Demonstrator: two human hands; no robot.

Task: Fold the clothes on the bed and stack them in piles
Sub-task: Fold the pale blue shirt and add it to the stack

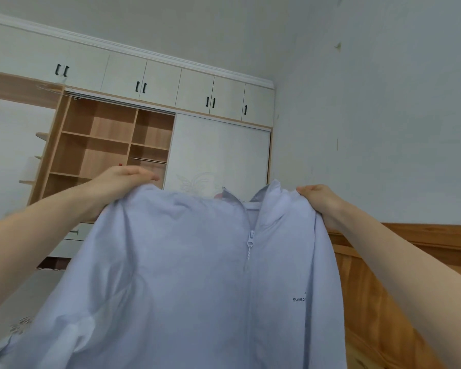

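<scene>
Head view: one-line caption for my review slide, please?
Both hands, left hand and right hand, hold a pale blue zip jacket up by its shoulders before an open wardrobe.

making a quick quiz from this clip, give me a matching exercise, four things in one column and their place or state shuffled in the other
Things:
1. left hand
2. right hand
3. zip pull
4. sliding door

Places or states:
A. hangs on the jacket's front, below the collar
B. grips the jacket's shoulder on the wardrobe side
C. white, beside the open wooden shelves
D. grips the jacket's shoulder on the headboard side

Pairs: 1-B, 2-D, 3-A, 4-C
</scene>
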